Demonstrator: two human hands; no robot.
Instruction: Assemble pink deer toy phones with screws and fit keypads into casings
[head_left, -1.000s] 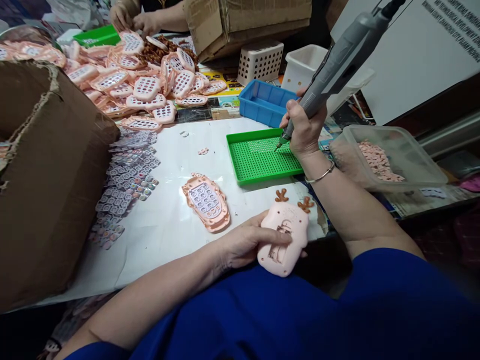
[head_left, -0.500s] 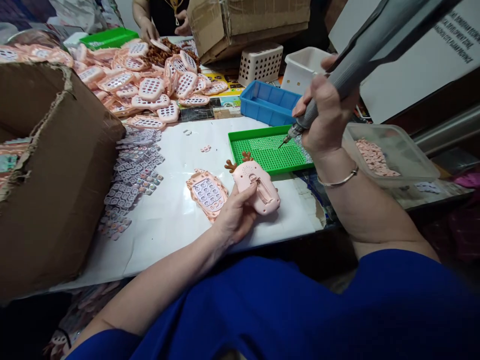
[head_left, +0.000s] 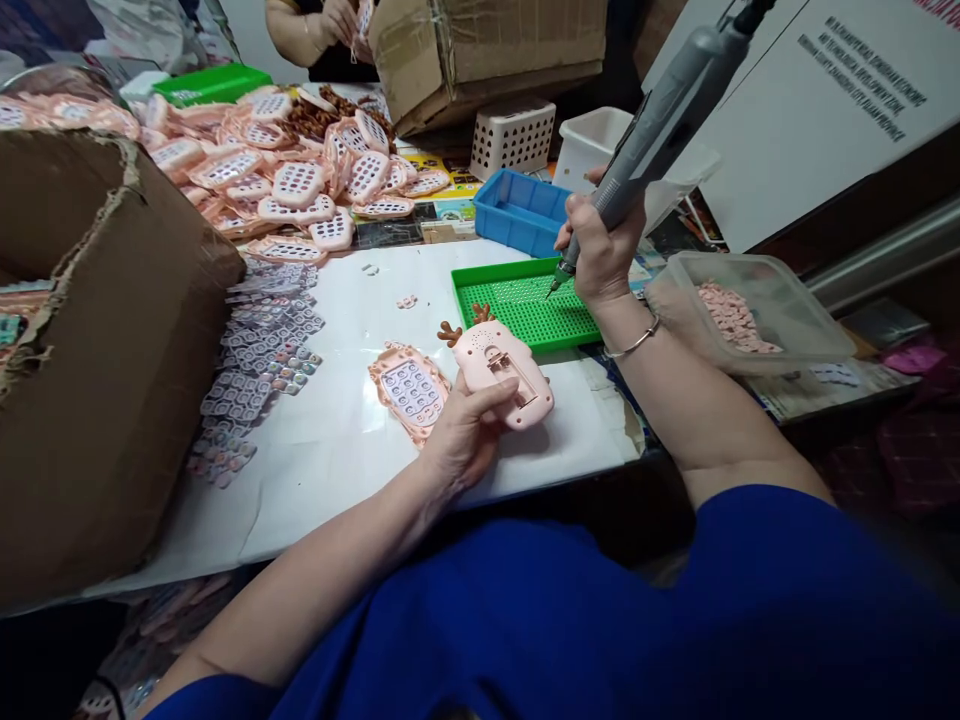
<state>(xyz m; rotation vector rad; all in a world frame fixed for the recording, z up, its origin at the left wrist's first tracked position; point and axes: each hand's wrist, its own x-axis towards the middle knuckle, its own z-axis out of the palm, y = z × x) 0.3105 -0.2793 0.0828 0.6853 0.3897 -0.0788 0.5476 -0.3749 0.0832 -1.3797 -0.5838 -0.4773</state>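
My left hand (head_left: 465, 435) grips a pink reindeer-shaped toy shell (head_left: 504, 372) with brown antlers, back side up, resting on the white sheet (head_left: 337, 450). My right hand (head_left: 600, 255) is wrapped round a grey electric screwdriver (head_left: 660, 110), its tip pointing down at the green screw tray (head_left: 517, 310). Just left of the held shell, a pink toy front with a keypad (head_left: 409, 392) lies flat.
A torn cardboard box (head_left: 97, 350) stands at the left. Keypad sheets (head_left: 259, 360) lie beside it. Pink toy fronts (head_left: 292, 180) are heaped at the back, where another person's hands (head_left: 337, 20) work. A blue tray (head_left: 521, 210), white baskets (head_left: 514, 135) and a clear tub (head_left: 750, 310) sit at the right.
My left hand carried the pink shell from the table's near edge up onto the white sheet. My right hand lifted the screwdriver, then brought its tip back down over the green tray.
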